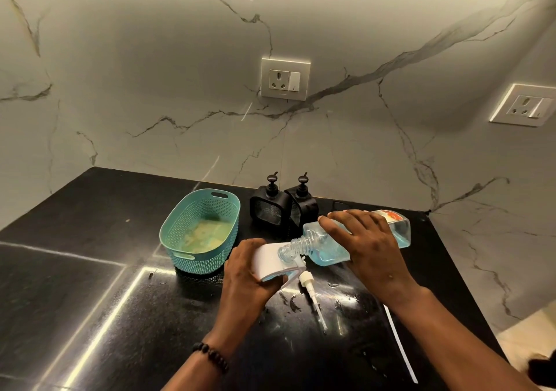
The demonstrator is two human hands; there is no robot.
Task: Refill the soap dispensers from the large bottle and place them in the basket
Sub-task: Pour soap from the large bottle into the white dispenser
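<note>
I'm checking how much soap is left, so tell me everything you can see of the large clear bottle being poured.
The large clear plastic bottle is squarish, with a ribbed threaded neck and no cap on. It lies tipped almost on its side, its base toward the right, blue liquid pooled along its lower side. A red-and-white label shows near its base. The right hand grips its body from above, and its mouth meets the top of the white soap dispenser held by the left hand.
</note>
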